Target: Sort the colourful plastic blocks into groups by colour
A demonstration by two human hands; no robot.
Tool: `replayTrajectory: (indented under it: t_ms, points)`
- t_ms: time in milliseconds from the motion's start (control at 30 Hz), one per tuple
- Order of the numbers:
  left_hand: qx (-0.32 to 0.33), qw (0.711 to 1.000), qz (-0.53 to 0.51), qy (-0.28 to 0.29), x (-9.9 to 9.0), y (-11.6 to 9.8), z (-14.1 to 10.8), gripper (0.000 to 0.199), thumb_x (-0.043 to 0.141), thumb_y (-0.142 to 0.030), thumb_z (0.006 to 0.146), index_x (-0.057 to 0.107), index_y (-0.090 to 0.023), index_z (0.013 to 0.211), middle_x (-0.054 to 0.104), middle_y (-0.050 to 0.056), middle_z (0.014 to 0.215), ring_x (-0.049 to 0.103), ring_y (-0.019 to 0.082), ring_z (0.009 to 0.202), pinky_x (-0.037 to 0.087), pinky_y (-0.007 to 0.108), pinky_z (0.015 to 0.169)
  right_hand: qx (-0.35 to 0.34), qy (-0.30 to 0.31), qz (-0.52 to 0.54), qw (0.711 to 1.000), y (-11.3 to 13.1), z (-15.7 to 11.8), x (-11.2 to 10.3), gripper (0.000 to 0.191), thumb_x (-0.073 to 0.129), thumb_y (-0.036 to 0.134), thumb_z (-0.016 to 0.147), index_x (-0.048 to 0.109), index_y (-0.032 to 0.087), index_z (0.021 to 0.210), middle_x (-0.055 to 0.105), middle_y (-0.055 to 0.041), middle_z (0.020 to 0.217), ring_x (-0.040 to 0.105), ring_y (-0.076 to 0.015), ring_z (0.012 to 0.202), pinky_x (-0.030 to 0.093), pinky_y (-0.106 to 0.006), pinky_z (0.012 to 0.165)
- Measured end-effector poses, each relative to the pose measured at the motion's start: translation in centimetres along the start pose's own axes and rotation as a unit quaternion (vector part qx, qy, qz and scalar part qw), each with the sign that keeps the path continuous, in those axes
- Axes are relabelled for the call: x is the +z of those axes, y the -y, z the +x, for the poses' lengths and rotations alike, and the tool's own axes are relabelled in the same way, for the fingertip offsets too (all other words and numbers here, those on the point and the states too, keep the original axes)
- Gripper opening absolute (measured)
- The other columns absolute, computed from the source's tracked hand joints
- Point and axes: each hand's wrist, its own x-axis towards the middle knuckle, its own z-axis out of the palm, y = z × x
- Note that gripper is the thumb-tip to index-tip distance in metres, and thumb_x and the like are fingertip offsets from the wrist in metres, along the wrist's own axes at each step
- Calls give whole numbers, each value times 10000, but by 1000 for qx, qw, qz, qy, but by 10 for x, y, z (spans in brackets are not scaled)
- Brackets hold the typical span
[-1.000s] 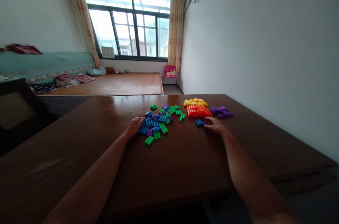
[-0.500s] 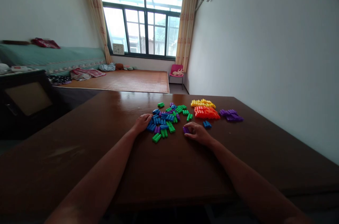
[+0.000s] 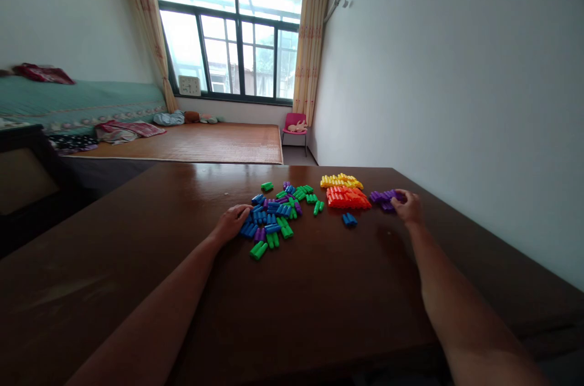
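Note:
My right hand (image 3: 408, 207) is at the right end of the purple block pile (image 3: 382, 198), fingers and thumb closed round a purple block; the fingers partly hide it. My left hand (image 3: 232, 220) rests on the table against the left side of a mixed pile, its fingers loosely stretched and touching the edge blocks. That pile holds blue blocks (image 3: 272, 228), green blocks (image 3: 258, 250) and a few purple ones, all small plastic pieces with rounded ridges. A lone blue block (image 3: 349, 220) lies between the mixed pile and my right hand.
A stack of orange-red blocks (image 3: 347, 198) and a row of yellow blocks (image 3: 341, 181) stand at the far right of the brown table (image 3: 292, 307). A white wall runs along the right side. Beyond are a bed (image 3: 214, 141) and a pink chair (image 3: 295, 122).
My right hand has carried a purple block rightward and away from me to the purple pile. The left hand stays beside the mixed pile. The view has turned slightly right.

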Motion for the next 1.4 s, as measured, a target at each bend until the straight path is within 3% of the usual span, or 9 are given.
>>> replayTrajectory:
  t_ms: [100, 267, 533, 733, 867, 933, 1067, 1267, 1400]
  points:
    - [-5, 1000, 0, 3, -1, -3, 0, 515, 371, -540, 860, 699, -187, 1042, 716, 61, 1065, 641, 236, 992, 479, 320, 914, 24, 3, -66, 998, -20, -11, 0, 378, 550, 341, 699, 653, 148, 1007, 651, -143, 939, 578, -259, 859, 481, -415, 805]
    - [-14, 1000, 0, -2, -2, -4, 0, 489, 389, -521, 854, 703, -190, 1030, 712, 65, 1077, 634, 242, 1006, 472, 334, 928, 32, 43, -166, 985, -13, -21, 6, 342, 563, 362, 735, 666, 193, 1014, 676, -130, 922, 555, -298, 922, 446, -415, 760]
    - [3, 1000, 10, -13, 1, -1, -1, 475, 377, -490, 871, 704, -182, 1029, 709, 71, 1071, 637, 238, 1001, 470, 339, 934, -61, 27, -114, 991, 4, -21, 3, 325, 482, 357, 818, 650, 160, 1014, 633, -144, 1155, 538, -295, 1032, 392, -442, 916]
    - [-8, 1000, 12, -6, 2, -5, -2, 449, 375, -457, 876, 703, -191, 1025, 707, 71, 1084, 626, 230, 1031, 457, 332, 956, -179, 152, 46, 971, 117, -61, 14, 308, 442, 352, 889, 629, 194, 1076, 647, -117, 1090, 566, -265, 1033, 422, -402, 948]
    - [-15, 1000, 6, -8, 0, -11, -4, 437, 381, -433, 874, 705, -184, 1027, 702, 81, 1101, 625, 232, 1033, 455, 336, 953, -302, 324, 131, 887, 205, -106, 36, 284, 506, 333, 890, 614, 238, 1134, 640, -75, 1130, 572, -236, 1066, 448, -378, 946]
    - [-12, 1000, 3, -6, 0, -12, -5, 434, 385, -426, 872, 707, -180, 1028, 704, 85, 1094, 625, 233, 1030, 459, 336, 946, -329, 342, 148, 868, 237, -118, 49, 319, 523, 324, 891, 594, 237, 1190, 615, -85, 1200, 544, -238, 1130, 433, -389, 974]
    - [-11, 1000, -7, -10, 0, -11, -5, 409, 407, -412, 858, 717, -189, 1005, 715, 73, 1056, 630, 234, 1006, 462, 341, 942, -299, 334, 123, 886, 271, -122, 78, 398, 570, 345, 878, 574, 188, 1244, 593, -138, 1242, 521, -267, 1167, 406, -427, 1003]
    - [-5, 1000, 2, -7, 0, -8, -3, 442, 382, -439, 868, 712, -184, 1016, 710, 79, 1075, 634, 236, 1007, 468, 334, 926, -297, 362, 148, 871, 269, -112, 85, 275, 621, 244, 827, 643, 196, 1097, 660, -88, 1110, 565, -240, 1070, 426, -407, 975]
    - [-2, 1000, 9, -1, 1, -5, -1, 458, 365, -462, 871, 708, -196, 1017, 713, 76, 1062, 630, 239, 1007, 464, 338, 929, -199, 338, 230, 891, 218, -82, 49, 312, 616, 233, 779, 619, 216, 1090, 641, -70, 1139, 591, -217, 1040, 472, -394, 922]
